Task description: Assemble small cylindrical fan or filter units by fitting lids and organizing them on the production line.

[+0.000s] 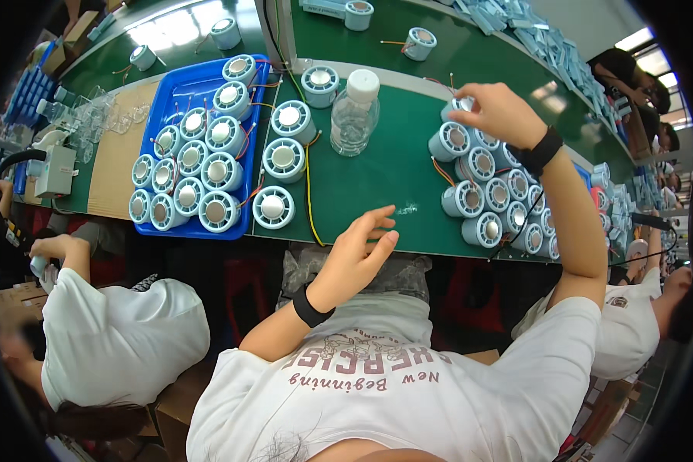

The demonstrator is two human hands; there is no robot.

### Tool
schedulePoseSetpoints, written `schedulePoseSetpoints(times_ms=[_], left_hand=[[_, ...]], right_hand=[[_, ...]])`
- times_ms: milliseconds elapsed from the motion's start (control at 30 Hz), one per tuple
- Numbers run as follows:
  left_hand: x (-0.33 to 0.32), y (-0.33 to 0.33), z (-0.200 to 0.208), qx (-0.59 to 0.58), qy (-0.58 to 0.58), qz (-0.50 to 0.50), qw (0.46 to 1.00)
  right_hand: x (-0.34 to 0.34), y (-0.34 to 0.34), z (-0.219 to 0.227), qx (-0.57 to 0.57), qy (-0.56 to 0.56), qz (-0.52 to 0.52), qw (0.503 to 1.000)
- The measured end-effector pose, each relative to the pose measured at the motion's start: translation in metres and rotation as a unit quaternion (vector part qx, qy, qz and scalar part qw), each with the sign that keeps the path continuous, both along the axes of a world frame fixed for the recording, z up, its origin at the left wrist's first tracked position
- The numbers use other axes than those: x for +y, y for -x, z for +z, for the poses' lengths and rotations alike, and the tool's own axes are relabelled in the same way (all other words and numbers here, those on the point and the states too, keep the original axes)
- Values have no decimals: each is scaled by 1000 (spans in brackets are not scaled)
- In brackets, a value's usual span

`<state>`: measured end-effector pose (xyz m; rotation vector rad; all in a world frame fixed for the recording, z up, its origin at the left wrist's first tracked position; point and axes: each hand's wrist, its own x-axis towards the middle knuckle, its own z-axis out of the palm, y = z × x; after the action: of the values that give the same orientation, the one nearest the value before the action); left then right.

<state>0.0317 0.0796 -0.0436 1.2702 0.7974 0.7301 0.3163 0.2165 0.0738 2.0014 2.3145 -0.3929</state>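
Note:
My right hand reaches over the back of a cluster on the right, its thumb and fingers closed on a light-blue cylindrical unit. That unit is partly hidden by the fingers. More such units, each with a slotted rim and a round metal disc, stand packed beneath my right forearm; a nearby cylindrical unit shows its disc facing up. My left hand hovers at the bench's near edge, empty, with its fingers apart. Both wrists wear black bands.
On the green bench stands a clear plastic bottle with a white cap. Left of it, several units form a column beside a blue tray of wired units. A yellow wire crosses the bench. Co-workers sit on both sides.

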Motion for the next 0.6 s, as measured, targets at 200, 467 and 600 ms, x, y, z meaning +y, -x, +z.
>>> schedulePoseSetpoints(times_ms=[200,467,600], left_hand=[[0,7,-15,95,-82,58,990],[-7,29,-18,71,-49,37,996],[-12,37,-1,63,-77,13,995]], right_hand=[[167,-40,-47,-43,-166,162,972],[252,-105,-148,-64,-13,14,998],[212,-112,-99,-4,-56,8,998]])
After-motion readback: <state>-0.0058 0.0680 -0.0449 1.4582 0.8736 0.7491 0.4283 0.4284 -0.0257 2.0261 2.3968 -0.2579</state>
